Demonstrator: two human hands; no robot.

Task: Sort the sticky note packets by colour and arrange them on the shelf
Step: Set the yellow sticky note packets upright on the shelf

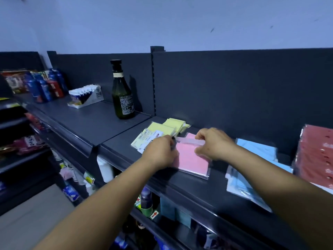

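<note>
Centrally, the left hand (pixel 159 151) and right hand (pixel 212 144) both curl around a pink sticky note packet (pixel 191 159), gripping its left and right edges on the dark shelf (pixel 194 188). Squaring it on its pile would likely keep colours separate. Yellow packets (pixel 167 128) lie left, blue packets (pixel 255 165) right, red packets (pixel 317 156) farther right. A dark bottle (pixel 122 94) stands far left.

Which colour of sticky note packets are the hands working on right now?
The pink packets: both hands, left and right, rest on them. The yellow, blue and red piles lie untouched.
</note>
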